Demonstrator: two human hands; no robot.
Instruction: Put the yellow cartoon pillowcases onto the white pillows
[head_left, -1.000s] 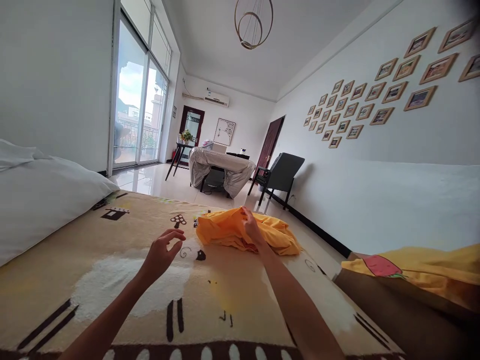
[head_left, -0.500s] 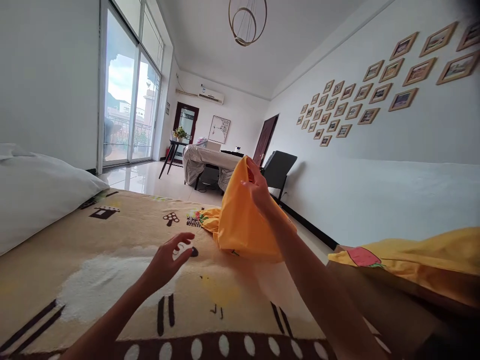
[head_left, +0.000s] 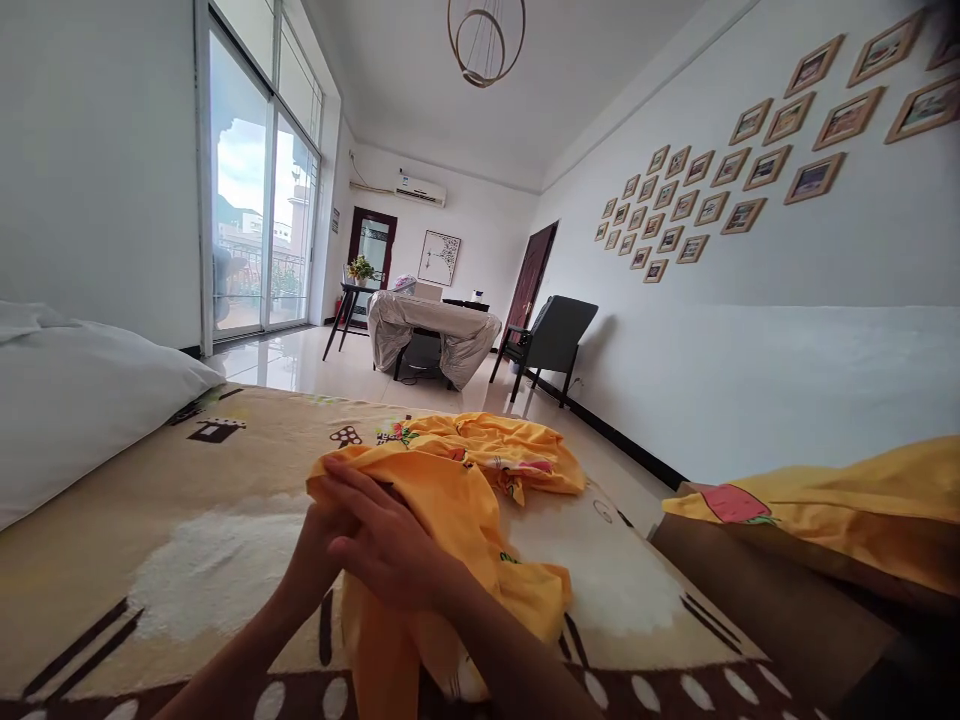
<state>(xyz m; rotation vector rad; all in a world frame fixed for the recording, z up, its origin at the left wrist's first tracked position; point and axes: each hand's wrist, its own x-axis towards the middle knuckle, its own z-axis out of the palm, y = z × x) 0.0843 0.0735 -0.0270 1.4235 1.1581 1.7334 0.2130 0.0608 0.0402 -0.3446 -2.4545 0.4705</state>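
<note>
An orange printed cloth (head_left: 442, 500) hangs bunched from my hands down over the front of the bed. My right hand (head_left: 386, 545) lies across my left, its fingers bent over the cloth's upper left edge and gripping it. Beneath it, my left hand (head_left: 324, 520) is partly visible; its fingers are covered by the cloth and my right hand. More orange cloth with fruit-like prints (head_left: 536, 455) lies crumpled just behind. Whether it joins the held part, I cannot tell.
A beige blanket (head_left: 247, 460) with brown and white patterns covers the bed. A white pillow-like bundle (head_left: 90, 390) rests at left. Yellow cloth with a pink print (head_left: 840, 495) is at right. Beyond stand a covered table (head_left: 435, 312) and a dark chair (head_left: 559, 335).
My right hand has come down and left from holding the orange cloth raised, meeting my left hand. The cloth has dropped and now spills toward me.
</note>
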